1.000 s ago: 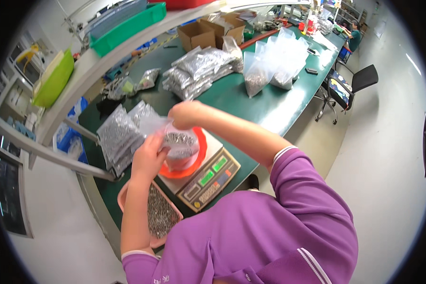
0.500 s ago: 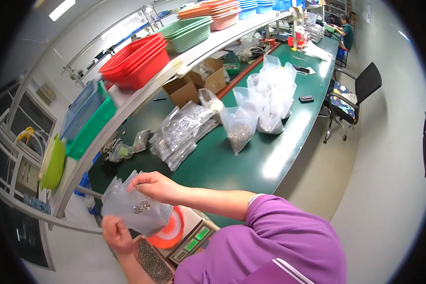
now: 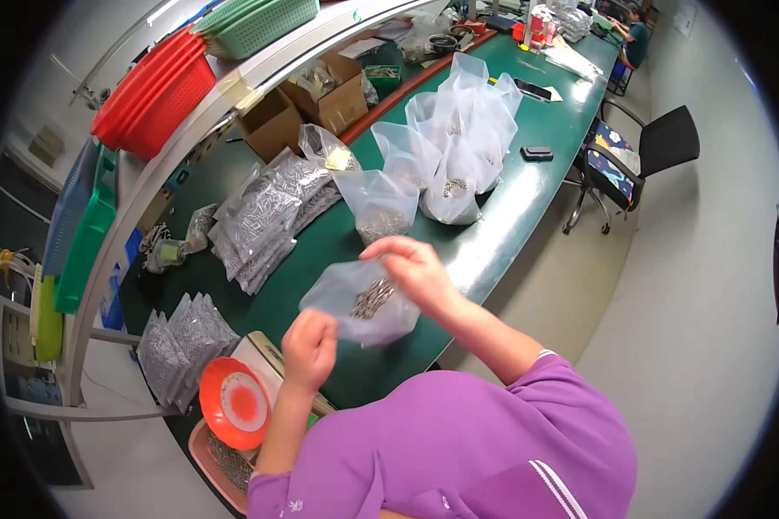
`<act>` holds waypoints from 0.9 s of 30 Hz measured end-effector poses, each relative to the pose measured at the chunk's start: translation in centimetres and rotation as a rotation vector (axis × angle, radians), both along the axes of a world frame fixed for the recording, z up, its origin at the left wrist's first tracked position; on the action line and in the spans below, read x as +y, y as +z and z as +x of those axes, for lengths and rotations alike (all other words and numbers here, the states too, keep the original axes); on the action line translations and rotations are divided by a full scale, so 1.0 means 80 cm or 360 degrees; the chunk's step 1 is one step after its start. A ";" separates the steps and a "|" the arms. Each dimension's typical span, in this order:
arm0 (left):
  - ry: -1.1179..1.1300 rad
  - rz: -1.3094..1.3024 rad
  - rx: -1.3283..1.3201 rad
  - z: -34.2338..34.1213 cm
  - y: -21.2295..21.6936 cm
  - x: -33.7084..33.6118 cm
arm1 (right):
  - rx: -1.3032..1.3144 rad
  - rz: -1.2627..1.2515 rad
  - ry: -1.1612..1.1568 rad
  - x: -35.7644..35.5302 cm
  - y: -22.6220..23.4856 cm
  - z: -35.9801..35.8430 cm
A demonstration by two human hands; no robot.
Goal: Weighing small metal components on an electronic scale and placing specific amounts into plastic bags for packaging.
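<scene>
Between my two hands is a translucent plastic bag (image 3: 333,290) with a small heap of metal pieces showing inside. My left hand (image 3: 310,350) is closed on the bag's near left edge. At the upper right edge my right hand (image 3: 414,270) pinches the plastic, fingers bent over it. Just beyond the bag stands a filled open bag of metal parts (image 3: 381,212), with several more upright bags (image 3: 459,164) behind it. Left of my left forearm are an orange dish (image 3: 216,411) on a scale and a pink basket (image 3: 206,458) holding small metal pieces.
Flat packed bags of metal parts (image 3: 182,346) lie near the scale, with a bigger stack (image 3: 268,212) farther off. Cardboard boxes (image 3: 337,91) stand below a shelf carrying red baskets (image 3: 160,91). An office chair (image 3: 632,160) is right of the green table (image 3: 511,268); another person (image 3: 636,43) sits far off.
Both hands have carried the bag rightward, from above the scale to over the green table. The view has shifted, and the orange dish is now uncovered.
</scene>
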State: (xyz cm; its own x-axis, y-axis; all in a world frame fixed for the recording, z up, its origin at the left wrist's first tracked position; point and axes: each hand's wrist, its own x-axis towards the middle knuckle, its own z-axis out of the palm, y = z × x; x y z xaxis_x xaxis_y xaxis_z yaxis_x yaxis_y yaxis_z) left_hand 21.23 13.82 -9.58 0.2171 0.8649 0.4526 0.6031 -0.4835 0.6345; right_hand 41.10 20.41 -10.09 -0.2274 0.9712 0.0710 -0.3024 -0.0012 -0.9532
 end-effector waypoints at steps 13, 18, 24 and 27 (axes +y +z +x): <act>-0.0243 -0.0267 0.0495 0.113 -0.091 0.153 | -0.0539 0.0217 -0.0803 0.135 -0.135 0.112; -0.0102 -0.0360 0.0255 0.096 -0.078 0.116 | -0.0699 0.0113 -0.0811 0.097 -0.120 0.127; -0.0089 -0.0770 -0.0008 0.042 -0.102 0.029 | -0.0737 0.0299 -0.0973 0.024 -0.105 0.125; -0.0046 -0.1157 -0.0238 0.020 -0.120 -0.018 | -0.1005 0.0457 -0.0843 0.001 -0.081 0.124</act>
State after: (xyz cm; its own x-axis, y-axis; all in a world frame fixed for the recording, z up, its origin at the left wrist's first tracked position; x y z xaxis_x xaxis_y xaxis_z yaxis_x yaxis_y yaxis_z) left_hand 22.83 12.40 -19.15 0.2252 0.9524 -0.2055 0.4788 0.0756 0.8747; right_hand 51.01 20.53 -16.60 0.1698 0.9242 0.3421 0.3896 0.2559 -0.8847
